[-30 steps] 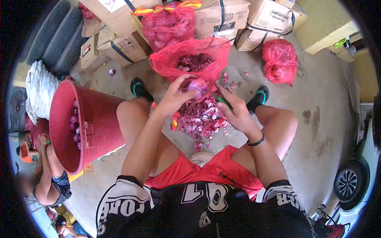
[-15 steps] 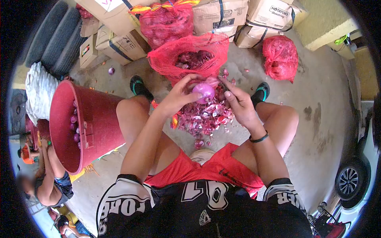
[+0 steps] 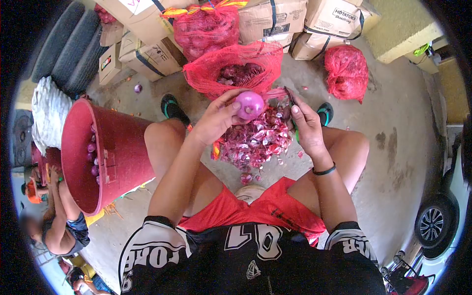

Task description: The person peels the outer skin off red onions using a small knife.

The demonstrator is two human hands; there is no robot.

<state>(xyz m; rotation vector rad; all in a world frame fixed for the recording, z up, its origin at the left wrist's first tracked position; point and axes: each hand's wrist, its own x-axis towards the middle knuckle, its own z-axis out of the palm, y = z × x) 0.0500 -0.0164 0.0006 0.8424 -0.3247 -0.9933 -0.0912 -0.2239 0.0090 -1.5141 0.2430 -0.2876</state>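
My left hand is closed round a smooth purple onion. To its right, my right hand grips a knife, its dark blade near the thumb and a bit of green showing below the fingers. A strip of pink skin stretches between the onion and the blade. Under both hands lies a heap of onion peels on the floor. Just beyond them stands an open red mesh bag with onions inside.
A big red tub holding onions stands at my left. Full mesh bags, cardboard boxes and tires lie ahead. Another person sits at the far left; a car wheel is at right.
My hands have moved apart, the right one going right and slightly down. The onion has shifted a little up and left, and the skin strip now stretches away from it.
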